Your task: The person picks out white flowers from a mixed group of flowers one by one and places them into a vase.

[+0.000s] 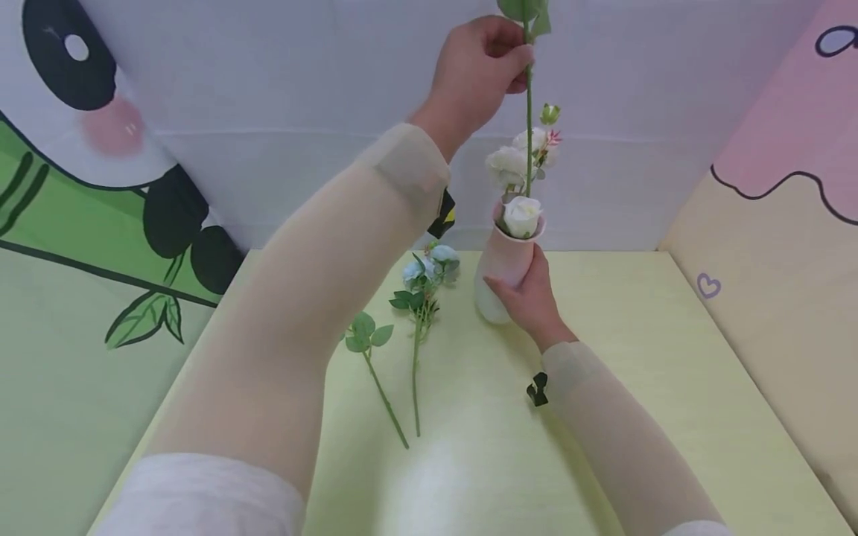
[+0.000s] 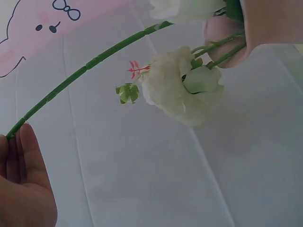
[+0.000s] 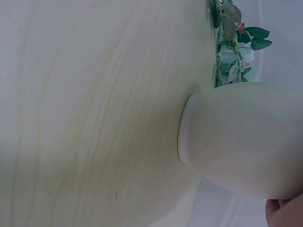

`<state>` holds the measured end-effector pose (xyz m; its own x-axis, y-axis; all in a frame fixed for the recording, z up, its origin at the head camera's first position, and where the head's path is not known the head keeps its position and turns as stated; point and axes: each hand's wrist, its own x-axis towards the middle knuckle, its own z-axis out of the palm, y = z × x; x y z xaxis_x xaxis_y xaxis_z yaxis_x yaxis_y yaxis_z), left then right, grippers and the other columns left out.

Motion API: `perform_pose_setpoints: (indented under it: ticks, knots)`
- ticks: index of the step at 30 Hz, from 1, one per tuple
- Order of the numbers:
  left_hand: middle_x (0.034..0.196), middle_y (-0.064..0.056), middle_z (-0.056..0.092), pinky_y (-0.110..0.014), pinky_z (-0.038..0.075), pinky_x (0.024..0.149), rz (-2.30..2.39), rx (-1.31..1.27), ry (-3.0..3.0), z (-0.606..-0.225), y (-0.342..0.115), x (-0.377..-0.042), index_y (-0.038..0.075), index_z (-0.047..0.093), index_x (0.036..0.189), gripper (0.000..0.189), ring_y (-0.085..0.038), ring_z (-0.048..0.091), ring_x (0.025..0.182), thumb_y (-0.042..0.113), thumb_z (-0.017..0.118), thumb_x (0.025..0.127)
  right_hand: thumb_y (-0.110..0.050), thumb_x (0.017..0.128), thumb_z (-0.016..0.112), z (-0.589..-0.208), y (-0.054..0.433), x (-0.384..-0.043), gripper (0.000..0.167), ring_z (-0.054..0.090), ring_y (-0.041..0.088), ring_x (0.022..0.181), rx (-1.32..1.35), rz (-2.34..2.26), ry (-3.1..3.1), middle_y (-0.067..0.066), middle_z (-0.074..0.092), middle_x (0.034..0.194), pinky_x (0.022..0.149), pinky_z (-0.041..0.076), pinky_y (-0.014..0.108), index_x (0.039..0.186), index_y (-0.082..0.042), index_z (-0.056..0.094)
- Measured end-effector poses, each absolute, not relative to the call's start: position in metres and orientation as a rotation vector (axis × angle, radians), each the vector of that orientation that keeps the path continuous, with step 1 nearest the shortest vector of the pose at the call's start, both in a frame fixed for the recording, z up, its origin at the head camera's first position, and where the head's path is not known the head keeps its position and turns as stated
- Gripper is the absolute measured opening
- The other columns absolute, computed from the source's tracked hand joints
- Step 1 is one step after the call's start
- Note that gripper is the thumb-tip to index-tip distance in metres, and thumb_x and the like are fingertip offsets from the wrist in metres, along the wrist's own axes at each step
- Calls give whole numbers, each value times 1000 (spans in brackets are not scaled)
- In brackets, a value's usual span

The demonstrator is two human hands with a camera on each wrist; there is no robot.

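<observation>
My left hand (image 1: 479, 71), raised high, pinches a long green flower stem (image 1: 529, 104) between thumb and fingers. Leaves (image 1: 526, 10) show on it just above the hand, and the part higher up is out of frame. Downward, the stem runs to the mouth of a pale vase (image 1: 504, 260); it looks bowed in the left wrist view. Around the vase's body curls my right hand (image 1: 532, 301), with its thumb across the near side. A white rose (image 1: 522, 217) sits at the rim, and a cluster of white flowers (image 2: 177, 87) with a green bud stands out of the mouth.
Left of the vase, a pale blue flower spray (image 1: 421, 275) lies on the light wooden table (image 1: 482, 447). Beside it is another leafy stem (image 1: 383, 394). A white cloth wall (image 1: 322, 179) rises behind, with printed panels at both sides.
</observation>
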<state>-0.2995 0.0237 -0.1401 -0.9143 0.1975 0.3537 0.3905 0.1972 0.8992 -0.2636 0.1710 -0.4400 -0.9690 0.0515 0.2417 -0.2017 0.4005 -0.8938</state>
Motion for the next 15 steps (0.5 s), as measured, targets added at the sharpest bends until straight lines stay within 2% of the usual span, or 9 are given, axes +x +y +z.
perform_pose_setpoints:
  ticks: [7, 15]
  knots:
    - [112, -3, 66, -15, 52, 85, -1713, -616, -2406, -155, 31, -304, 7, 66, 121, 20, -15, 66, 97, 17, 63, 104, -32, 90, 80, -444, 174, -263, 98, 42, 31, 137, 139, 1574, -2457, 14, 35, 153, 116, 32, 53, 161, -12, 15]
    - [116, -4, 67, -17, 52, 85, -1655, -641, -2520, -165, 39, -307, 8, 66, 123, 21, -15, 65, 98, 18, 63, 104, -33, 90, 81, -448, 174, -267, 97, 44, 30, 136, 120, 1597, -2444, 12, 36, 152, 115, 34, 53, 160, -14, 17]
